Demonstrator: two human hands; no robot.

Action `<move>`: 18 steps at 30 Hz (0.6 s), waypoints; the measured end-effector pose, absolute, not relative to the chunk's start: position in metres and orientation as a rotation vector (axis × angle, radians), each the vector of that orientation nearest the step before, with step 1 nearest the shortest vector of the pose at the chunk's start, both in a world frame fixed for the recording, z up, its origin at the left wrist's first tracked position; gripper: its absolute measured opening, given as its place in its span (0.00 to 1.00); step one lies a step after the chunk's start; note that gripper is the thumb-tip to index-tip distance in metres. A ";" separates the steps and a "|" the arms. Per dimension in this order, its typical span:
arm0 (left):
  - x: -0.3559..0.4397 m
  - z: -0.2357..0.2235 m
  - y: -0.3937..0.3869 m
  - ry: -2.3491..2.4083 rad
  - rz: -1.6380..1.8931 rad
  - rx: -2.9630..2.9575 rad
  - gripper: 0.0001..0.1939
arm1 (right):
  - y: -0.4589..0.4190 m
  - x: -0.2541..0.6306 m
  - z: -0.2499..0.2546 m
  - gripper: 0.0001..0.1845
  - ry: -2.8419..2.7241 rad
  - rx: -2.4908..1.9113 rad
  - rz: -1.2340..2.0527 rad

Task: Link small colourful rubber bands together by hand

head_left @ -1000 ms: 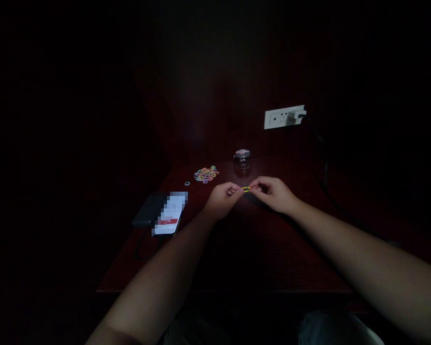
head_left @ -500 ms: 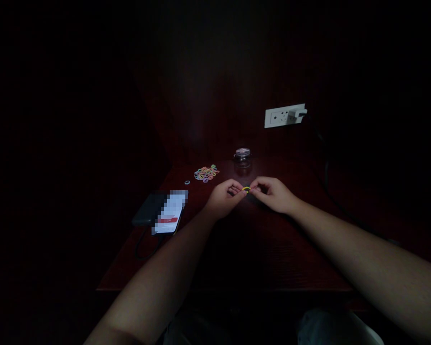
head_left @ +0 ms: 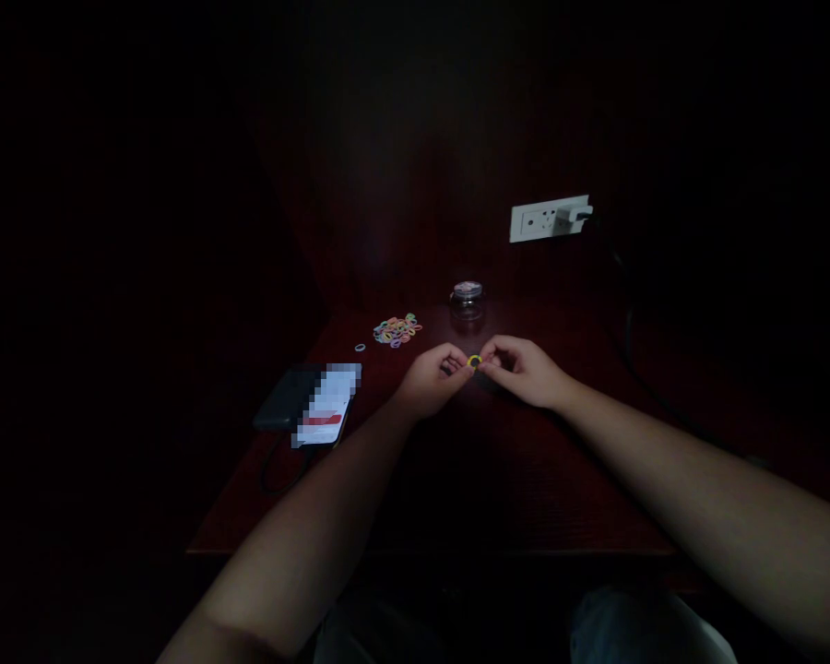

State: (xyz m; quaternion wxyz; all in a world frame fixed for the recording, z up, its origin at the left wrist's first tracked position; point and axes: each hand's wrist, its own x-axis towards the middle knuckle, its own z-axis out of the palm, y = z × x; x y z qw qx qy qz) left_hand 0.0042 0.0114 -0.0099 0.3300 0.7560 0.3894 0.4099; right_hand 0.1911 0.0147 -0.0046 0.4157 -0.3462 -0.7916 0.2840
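My left hand (head_left: 434,378) and right hand (head_left: 526,371) pinch a yellow band (head_left: 475,357) between them, over the table (head_left: 484,489). It could spring away if either pinch slackens. It looks small, thin and roundish. Beyond lie coloured bands (head_left: 397,330), then a jar (head_left: 468,302).

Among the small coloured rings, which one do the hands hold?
The yellow ring, pinched between the left hand and right hand. The others lie on the table: a pile of rings and one pale ring apart.
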 end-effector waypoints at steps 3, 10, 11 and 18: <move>0.005 -0.009 0.011 1.016 1.072 1.967 0.09 | 0.014 0.190 -0.004 0.08 -1.988 -0.866 0.727; 0.006 -0.008 0.011 1.016 1.076 1.961 0.09 | 0.015 0.189 -0.006 0.08 -1.984 -0.851 0.759; 0.005 -0.008 0.011 1.017 1.075 1.961 0.09 | 0.015 0.189 -0.006 0.08 -1.984 -0.855 0.757; 0.005 -0.008 0.010 1.032 1.071 1.966 0.09 | 0.014 0.190 -0.006 0.09 -2.003 -0.860 0.747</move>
